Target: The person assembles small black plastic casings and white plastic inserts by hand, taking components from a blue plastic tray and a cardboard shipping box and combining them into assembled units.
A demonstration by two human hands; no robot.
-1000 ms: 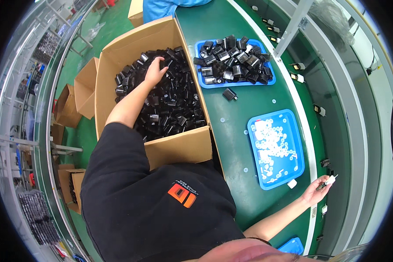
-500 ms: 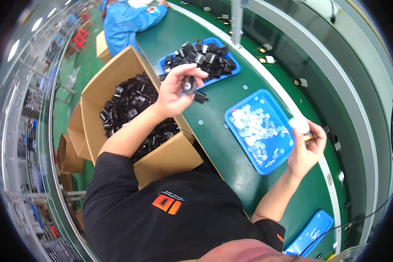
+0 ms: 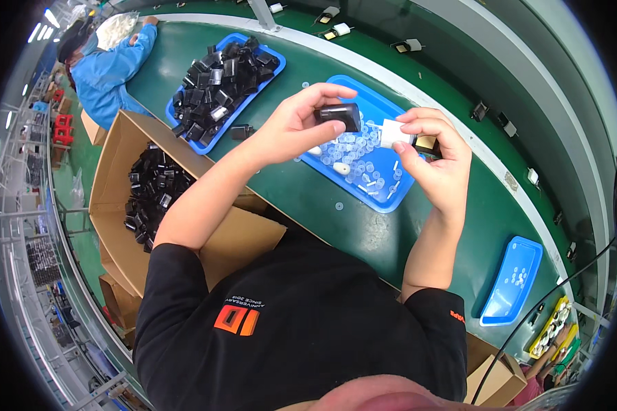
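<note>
My left hand grips a glossy black plastic housing between thumb and fingers. Facing it, my right hand pinches a small device with a white block-shaped end and a dark, gold-faced part half hidden by the fingers. A small gap separates the two pieces. Both are held above a blue tray of clear and whitish rings, with a few white plugs among them.
Black housings fill another blue tray and the cardboard box on my left; one housing lies loose. A smaller blue tray sits right. White-ended devices line the far strip. A co-worker in blue works at far left.
My hands have come together over the ring tray, from being well apart. The black housing is turned lengthwise toward the white-ended device. The whole view has swung to the right.
</note>
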